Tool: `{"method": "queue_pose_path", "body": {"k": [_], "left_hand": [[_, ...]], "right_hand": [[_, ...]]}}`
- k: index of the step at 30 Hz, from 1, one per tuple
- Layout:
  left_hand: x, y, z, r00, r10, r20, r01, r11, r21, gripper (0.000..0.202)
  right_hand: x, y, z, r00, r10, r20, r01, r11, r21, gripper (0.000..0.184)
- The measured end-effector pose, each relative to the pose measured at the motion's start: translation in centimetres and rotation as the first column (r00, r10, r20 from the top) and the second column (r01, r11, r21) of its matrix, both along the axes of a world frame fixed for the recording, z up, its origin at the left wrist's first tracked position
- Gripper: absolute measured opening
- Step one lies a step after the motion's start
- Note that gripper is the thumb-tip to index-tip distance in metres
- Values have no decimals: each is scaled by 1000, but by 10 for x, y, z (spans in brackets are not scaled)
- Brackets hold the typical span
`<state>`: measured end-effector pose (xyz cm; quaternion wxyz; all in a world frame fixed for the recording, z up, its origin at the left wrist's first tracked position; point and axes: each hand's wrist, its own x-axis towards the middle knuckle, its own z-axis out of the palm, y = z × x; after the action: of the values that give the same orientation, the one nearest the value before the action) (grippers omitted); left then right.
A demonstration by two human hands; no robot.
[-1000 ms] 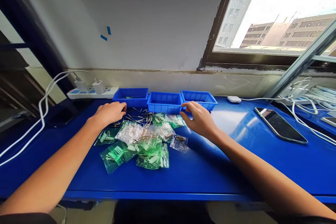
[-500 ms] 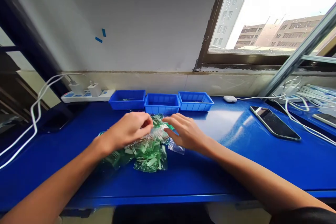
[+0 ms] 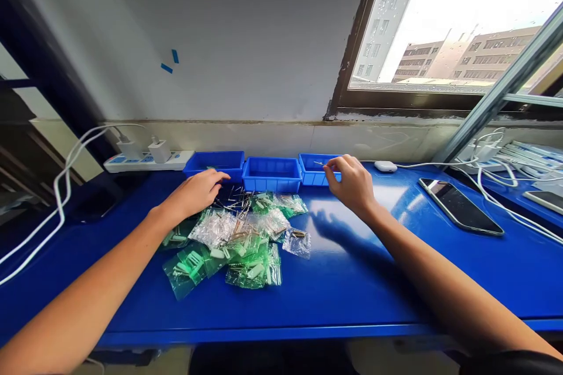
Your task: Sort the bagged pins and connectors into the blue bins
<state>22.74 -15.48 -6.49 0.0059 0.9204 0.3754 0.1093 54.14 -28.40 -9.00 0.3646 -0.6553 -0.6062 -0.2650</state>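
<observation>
My right hand (image 3: 350,183) is raised at the front of the right blue bin (image 3: 313,177), its thumb and forefinger pinching a thin screw-like piece (image 3: 320,163) whose end points left over the bin. Just before the left blue bin (image 3: 220,159), my left hand (image 3: 196,192) hovers with forefinger stretched out and thumb apart; no object shows in it. Below its fingertips lie loose thin metal pieces like screws (image 3: 235,198). Nearer to me spreads a heap of small plastic bags, some green (image 3: 187,269) with pale plastic parts, some clear (image 3: 213,228).
A middle blue bin (image 3: 271,184) stands between the other two. Along the wall are a power strip (image 3: 176,161) with chargers and a white earbud case (image 3: 385,166) with a cable. A phone (image 3: 461,205) lies at right, another dark phone (image 3: 94,205) at left.
My hands have parted from above the bags. The right has moved right and away from me to the right bin with a thin piece; the left has shifted left toward the left bin.
</observation>
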Motion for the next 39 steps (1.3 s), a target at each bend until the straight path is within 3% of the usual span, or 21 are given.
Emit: {"method": "queue_pose_path", "body": {"k": [2, 4, 10, 13, 15, 18, 22, 25, 27, 31, 34, 36, 39], "left_hand": [[-6, 11, -6, 991, 65, -116, -66, 998, -5, 37], [-9, 15, -10, 981, 106, -161, -108, 994, -4, 30], [-3, 5, -2, 984, 121, -134, -125, 992, -18, 14], [9, -17, 7, 998, 16, -62, -21, 997, -69, 16], [19, -39, 12, 990, -119, 73, 127, 985, -114, 16], [33, -71, 13, 933, -264, 243, 317, 923, -216, 11], [44, -94, 7, 876, -290, 384, 422, 848, -321, 9], [44, -88, 8, 875, -225, 429, 387, 857, -340, 14], [38, -72, 10, 896, -167, 412, 301, 909, -287, 19], [17, -27, 9, 975, -66, 211, 84, 993, -79, 22], [6, -3, 1, 999, -50, -17, 49, 996, -78, 24], [4, 0, -3, 992, -56, -111, 46, 995, -92, 23], [6, -6, -3, 986, -57, -159, 44, 995, -84, 19]], "right_hand": [[16, 5, -5, 995, -101, -12, 100, 993, -62, 18], [20, 7, -10, 994, -111, -6, 110, 990, -83, 20], [-20, -2, -4, 983, 175, 47, -172, 983, -61, 16], [-48, -11, -3, 936, 345, 74, -339, 937, -86, 16], [-62, -17, -4, 890, 446, 98, -435, 893, -116, 17], [-75, -23, -7, 825, 542, 163, -523, 840, -148, 16], [-83, -26, -8, 759, 605, 240, -583, 796, -163, 13], [-78, -22, -5, 773, 576, 265, -570, 815, -108, 17], [-65, -16, -1, 831, 494, 256, -504, 863, -32, 22], [-15, -1, 2, 980, 145, 133, -157, 984, 81, 23], [10, 5, -3, 995, -63, 80, 64, 998, -5, 26], [9, 5, -6, 995, -65, 70, 69, 996, -63, 33], [-16, 0, -8, 993, 98, 66, -90, 989, -116, 32]]}}
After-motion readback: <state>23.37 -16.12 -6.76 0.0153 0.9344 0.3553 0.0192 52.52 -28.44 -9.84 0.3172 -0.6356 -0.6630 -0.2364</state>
